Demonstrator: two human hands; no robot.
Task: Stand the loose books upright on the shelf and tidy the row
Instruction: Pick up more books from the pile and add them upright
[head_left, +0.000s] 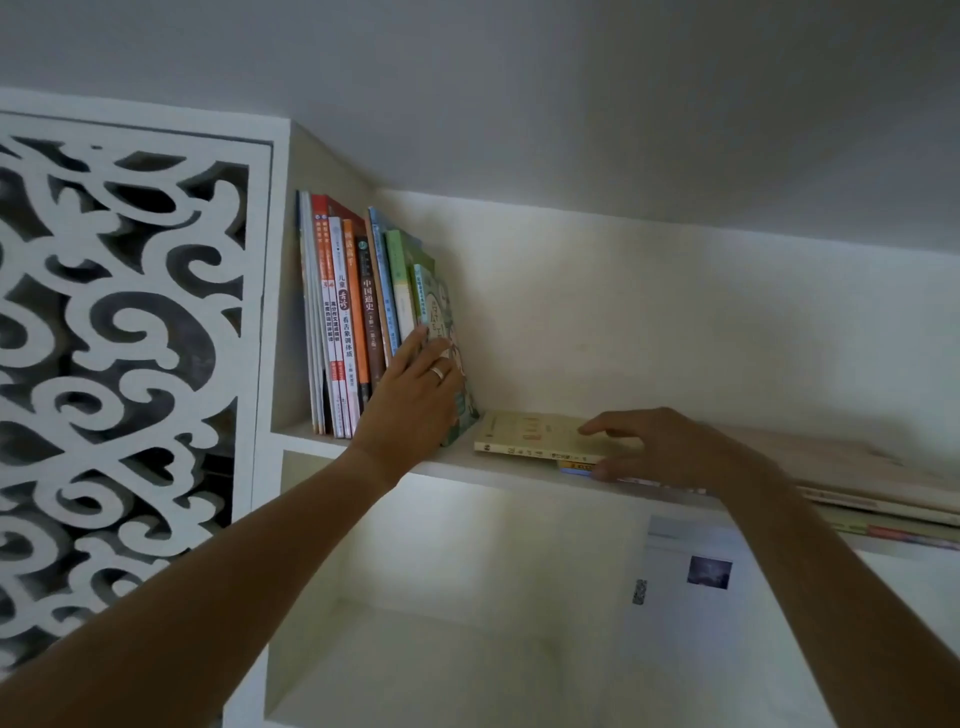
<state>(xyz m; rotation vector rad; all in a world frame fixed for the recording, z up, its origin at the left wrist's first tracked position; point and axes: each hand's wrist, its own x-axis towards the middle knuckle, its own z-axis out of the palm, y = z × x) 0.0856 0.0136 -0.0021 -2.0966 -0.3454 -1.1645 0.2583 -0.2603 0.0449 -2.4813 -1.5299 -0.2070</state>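
Observation:
A row of upright books (353, 312) stands at the left end of the white shelf (457, 464). My left hand (415, 392) presses flat against the front of the row's right end, over a green illustrated book (441, 306). To the right a yellowish book (530, 435) lies flat on the shelf on top of another thin book. My right hand (660, 449) grips its right end, fingers on the cover and thumb at the front edge under it. More flat books (883, 499) lie stacked at the far right.
A white fretwork panel (119, 338) closes off the left side. Below the shelf is an open white compartment (441, 623) with a picture or sheet (691, 571) leaning at its right. The shelf's back wall behind the flat books is bare.

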